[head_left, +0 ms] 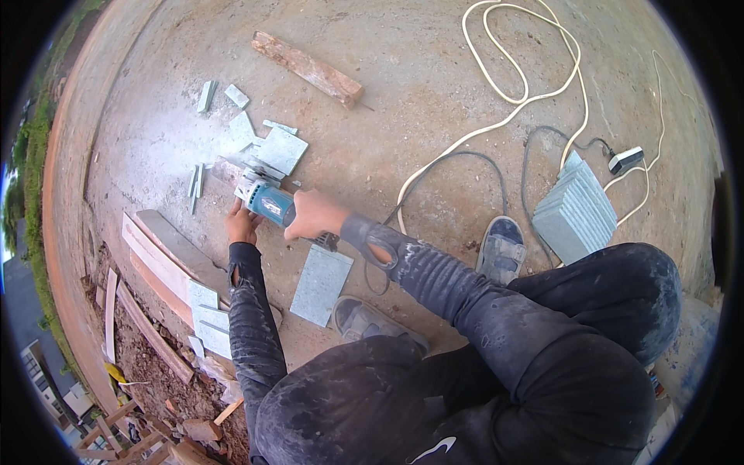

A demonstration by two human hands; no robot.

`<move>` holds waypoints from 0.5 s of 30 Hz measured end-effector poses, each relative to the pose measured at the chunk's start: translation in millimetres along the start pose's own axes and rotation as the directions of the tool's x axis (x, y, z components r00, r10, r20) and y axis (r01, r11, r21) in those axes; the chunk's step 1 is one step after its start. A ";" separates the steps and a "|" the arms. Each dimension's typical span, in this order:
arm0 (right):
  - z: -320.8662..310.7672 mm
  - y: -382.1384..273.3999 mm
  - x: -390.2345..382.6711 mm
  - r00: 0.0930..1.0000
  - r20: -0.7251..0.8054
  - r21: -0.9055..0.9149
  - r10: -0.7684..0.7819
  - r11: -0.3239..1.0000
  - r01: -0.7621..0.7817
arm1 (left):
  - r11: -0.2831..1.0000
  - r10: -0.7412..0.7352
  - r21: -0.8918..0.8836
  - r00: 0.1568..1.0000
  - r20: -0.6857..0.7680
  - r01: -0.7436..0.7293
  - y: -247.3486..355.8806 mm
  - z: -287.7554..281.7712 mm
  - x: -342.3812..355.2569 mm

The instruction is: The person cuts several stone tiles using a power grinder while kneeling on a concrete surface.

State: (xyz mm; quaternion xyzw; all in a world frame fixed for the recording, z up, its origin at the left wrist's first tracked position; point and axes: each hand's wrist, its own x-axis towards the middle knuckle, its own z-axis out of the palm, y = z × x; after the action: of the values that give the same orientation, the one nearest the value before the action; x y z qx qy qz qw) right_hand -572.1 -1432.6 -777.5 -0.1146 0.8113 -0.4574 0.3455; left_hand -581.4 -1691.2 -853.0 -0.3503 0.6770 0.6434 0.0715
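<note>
My right hand [316,214] is closed round the rear body of a teal angle grinder [269,203]. Close to the grinder's metal head, my left hand [242,223] has its fingers bent against the underside of the tool. The disc end points away to the upper left and looks blurred in pale dust. Just beyond the head lies a pale grey-green tile [284,149], partly covered by the tool. Cut tile pieces [241,126] and thin strips [195,186] are scattered around it. Whether the disc touches a tile cannot be made out.
A whole tile [322,285] lies by my left shoe. At right stand a tile stack [575,213] and a power strip [626,160]. A cream cable [465,139] and a dark cord [496,164] loop over the concrete. A wooden block [308,68] lies ahead; boards [159,252] lie left.
</note>
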 end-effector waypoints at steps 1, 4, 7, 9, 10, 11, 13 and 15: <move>0.1 1.6 -1.1 1.000 0.014 0.011 0.005 1.000 -0.005 | 1.000 -0.019 -0.005 1.000 0.001 0.019 0.3 0.1 -0.4; 3.3 4.6 -2.8 1.000 0.006 0.024 -0.001 1.000 0.001 | 0.999 -0.013 0.044 1.000 -0.014 0.013 0.9 0.5 -2.6; 8.3 8.2 -4.1 1.000 0.002 0.037 0.009 0.999 -0.009 | 1.000 -0.004 0.014 1.000 -0.023 0.005 1.0 1.3 -1.7; 9.4 8.9 -3.5 1.000 -0.002 0.043 0.015 0.999 -0.014 | 0.997 -0.003 0.071 1.000 -0.022 0.005 1.4 0.0 -1.5; 10.1 9.7 -4.5 1.000 -0.005 0.042 0.017 0.999 -0.017 | 0.995 -0.008 0.096 1.000 -0.023 0.010 1.1 -0.2 -1.1; 10.8 10.1 -5.6 1.000 -0.004 0.036 0.030 0.999 -0.029 | 0.997 -0.004 0.076 1.000 -0.025 0.006 0.4 -0.3 -0.6; 12.6 9.3 -7.4 0.998 -0.050 0.058 0.037 0.998 -0.034 | 1.000 -0.005 0.028 0.999 -0.032 0.006 -1.1 -1.1 -0.4; 13.9 8.2 -9.1 0.996 -0.071 0.061 0.047 0.997 -0.043 | 1.000 -0.003 0.026 1.000 -0.030 0.003 -2.7 -1.9 -0.8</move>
State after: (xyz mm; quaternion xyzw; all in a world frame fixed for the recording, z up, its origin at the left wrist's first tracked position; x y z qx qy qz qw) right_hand -555.1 -1432.7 -784.9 -0.0692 0.8117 -0.4774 0.3292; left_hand -578.6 -1692.5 -854.5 -0.3599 0.6858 0.6290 0.0670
